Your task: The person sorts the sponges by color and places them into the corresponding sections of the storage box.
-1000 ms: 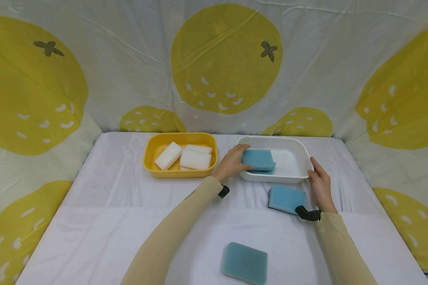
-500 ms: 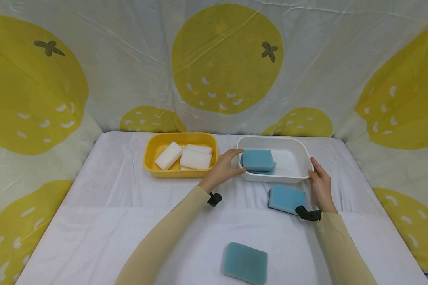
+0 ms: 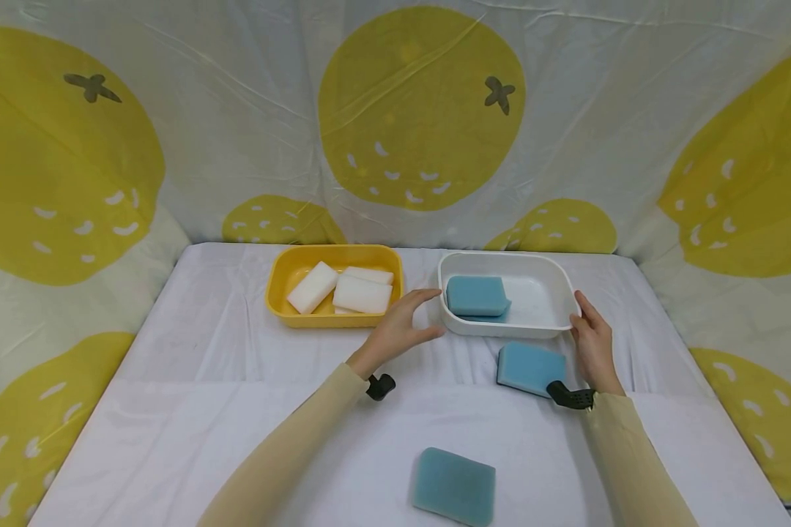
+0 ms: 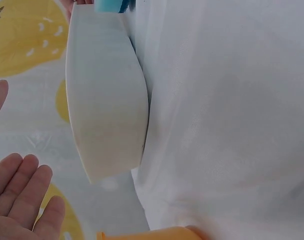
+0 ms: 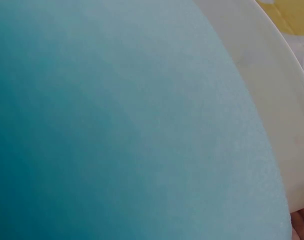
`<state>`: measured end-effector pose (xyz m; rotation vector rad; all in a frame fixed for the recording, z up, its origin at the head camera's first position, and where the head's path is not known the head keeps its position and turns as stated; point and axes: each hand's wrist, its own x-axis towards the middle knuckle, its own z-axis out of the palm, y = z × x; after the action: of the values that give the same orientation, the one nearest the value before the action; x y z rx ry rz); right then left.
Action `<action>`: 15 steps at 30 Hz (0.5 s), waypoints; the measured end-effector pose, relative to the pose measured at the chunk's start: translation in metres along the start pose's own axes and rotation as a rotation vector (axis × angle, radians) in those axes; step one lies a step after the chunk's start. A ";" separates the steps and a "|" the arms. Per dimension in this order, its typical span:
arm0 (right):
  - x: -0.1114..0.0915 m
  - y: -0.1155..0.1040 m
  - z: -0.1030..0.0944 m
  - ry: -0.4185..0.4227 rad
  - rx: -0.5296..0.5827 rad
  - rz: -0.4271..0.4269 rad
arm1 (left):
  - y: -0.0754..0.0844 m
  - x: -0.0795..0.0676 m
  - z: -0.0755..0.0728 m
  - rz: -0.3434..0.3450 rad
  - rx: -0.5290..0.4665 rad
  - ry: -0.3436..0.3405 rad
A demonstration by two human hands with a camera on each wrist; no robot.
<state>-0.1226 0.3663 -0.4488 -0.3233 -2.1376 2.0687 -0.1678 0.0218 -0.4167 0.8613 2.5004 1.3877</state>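
Note:
My left hand [image 3: 395, 335] is empty, thumb and fingers spread apart, just left of a white plastic tray [image 3: 543, 296]. In the left wrist view its fingers [image 4: 29, 195] show beside the tray's outer wall [image 4: 109, 100]. At the tray's right end, my right hand [image 3: 593, 348] holds the rim, thumb in front and fingers along the side. Two stacked blue sponges [image 3: 476, 295] lie in the tray's left part, the lower one mostly hidden. Another blue sponge [image 3: 530, 366] lies in front of the tray by my right wrist, and it fills most of the right wrist view.
A yellow tray [image 3: 283, 318] with several white sponges [image 3: 362, 294] stands left of the white one. Nearer me, a blue sponge [image 3: 453, 487] lies flat on the white cloth [image 3: 191, 410]. Behind the table hangs a curtain [image 3: 250, 132] with yellow fruit prints.
My left hand has let go of the upper blue sponge in the white tray and drawn back left and toward me, out past the rim. The right hand stays in place.

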 end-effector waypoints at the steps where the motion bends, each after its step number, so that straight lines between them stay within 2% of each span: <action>1: 0.000 0.000 0.000 -0.001 0.004 -0.003 | 0.001 -0.002 0.000 0.001 0.000 0.001; 11: 0.000 0.003 -0.001 -0.002 0.000 -0.014 | 0.004 -0.021 -0.006 -0.023 -0.026 -0.013; 15: 0.000 0.003 -0.001 -0.004 0.002 -0.019 | 0.003 -0.031 -0.006 -0.011 -0.034 -0.012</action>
<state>-0.1218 0.3669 -0.4514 -0.2972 -2.1325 2.0629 -0.1431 0.0013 -0.4153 0.8456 2.4613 1.4126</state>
